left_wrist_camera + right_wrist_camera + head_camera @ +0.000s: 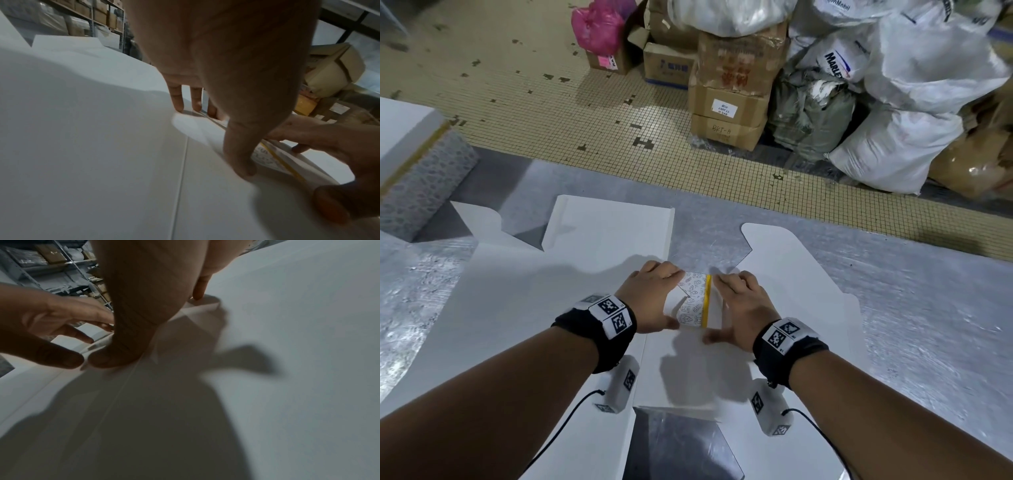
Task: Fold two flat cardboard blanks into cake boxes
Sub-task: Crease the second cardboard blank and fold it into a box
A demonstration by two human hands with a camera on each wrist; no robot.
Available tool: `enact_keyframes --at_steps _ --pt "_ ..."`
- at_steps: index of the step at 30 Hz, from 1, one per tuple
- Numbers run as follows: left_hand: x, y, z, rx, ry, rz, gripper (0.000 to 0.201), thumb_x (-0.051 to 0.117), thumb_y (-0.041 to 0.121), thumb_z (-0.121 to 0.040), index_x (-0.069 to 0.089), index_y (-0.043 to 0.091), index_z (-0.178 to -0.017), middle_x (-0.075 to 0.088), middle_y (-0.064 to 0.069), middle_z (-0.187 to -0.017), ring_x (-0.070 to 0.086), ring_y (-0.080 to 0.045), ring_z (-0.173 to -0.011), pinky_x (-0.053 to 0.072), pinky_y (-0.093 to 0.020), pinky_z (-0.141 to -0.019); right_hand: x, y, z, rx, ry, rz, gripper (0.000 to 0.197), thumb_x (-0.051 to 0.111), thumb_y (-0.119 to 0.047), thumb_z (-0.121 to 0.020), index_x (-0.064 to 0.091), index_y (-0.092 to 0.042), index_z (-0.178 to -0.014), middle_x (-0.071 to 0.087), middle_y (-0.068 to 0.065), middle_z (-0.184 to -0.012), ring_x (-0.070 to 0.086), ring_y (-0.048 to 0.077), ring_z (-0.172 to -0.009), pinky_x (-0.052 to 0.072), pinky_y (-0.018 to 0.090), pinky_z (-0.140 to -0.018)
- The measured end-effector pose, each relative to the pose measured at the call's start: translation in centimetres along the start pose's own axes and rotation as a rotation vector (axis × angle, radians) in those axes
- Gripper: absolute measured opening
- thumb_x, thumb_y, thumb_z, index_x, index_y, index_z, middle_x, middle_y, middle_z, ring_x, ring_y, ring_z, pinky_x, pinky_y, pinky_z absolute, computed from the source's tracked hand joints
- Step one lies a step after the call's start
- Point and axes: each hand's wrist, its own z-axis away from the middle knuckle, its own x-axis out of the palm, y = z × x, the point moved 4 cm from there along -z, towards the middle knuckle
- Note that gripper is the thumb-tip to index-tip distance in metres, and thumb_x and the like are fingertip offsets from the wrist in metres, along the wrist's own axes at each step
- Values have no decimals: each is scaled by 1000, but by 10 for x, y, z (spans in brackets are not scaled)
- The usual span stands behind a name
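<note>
— Well, where does the cardboard blank (592, 281) lie?

— Flat and white side up on the silvery work surface (893, 274), its panels spreading toward the left and right edges. One small flap (693, 299) near the middle is turned over, showing a printed underside and a yellow stripe (707, 301).

— Which way does that flap run?

— Its long axis, like the stripe, runs away from the person toward the far edge, roughly parallel to both forearms. It sits directly between the two hands, so neither has to reach.

— And the hands?

— The left hand (654, 298) presses down on the flap's left side, fingers straight and close together, tips on the card, thumb low at the near end. The right hand (741, 308) mirrors it just right of the stripe, fingers laid flat, thumb spread toward the near end. In the right wrist view the two thumbs nearly touch. Neither hand pinches anything.

— So what does the next move turn on?

— Probably the crease along the stripe: both hands flank it equally, so either could run along that axis to sharpen the fold.

— Anything else around?

— A second white and patterned shape (417, 161) at the far left corner; cartons (729, 102) and sacks (914, 85) on the tiled floor beyond.
</note>
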Motion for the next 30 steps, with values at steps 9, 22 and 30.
enact_keyframes --at_steps 9,22,30 --pt "-18 -17 7 -90 -2 656 60 66 47 -92 47 32 -146 41 18 -148 43 -8 -134 35 -27 -111 -18 29 4 6 86 -487 107 68 -73 -65 32 -27 -154 39 -4 -152 39 14 -138 34 27 -113" --pt "3 -3 7 -140 257 506 52 66 45 -82 58 24 -128 50 5 -132 49 -17 -123 43 -36 -105 1 16 -6 67 87 -210 67 56 -27 -90 32 -30 -152 21 -7 -154 17 19 -138 24 31 -118" --pt "11 14 17 -159 -79 91 103 71 57 -80 9 31 -159 -14 13 -166 -7 -15 -151 13 -44 -120 -6 5 -13 143 7 -2 65 56 -27 -88 27 -22 -147 21 -1 -144 23 24 -134 32 36 -111"
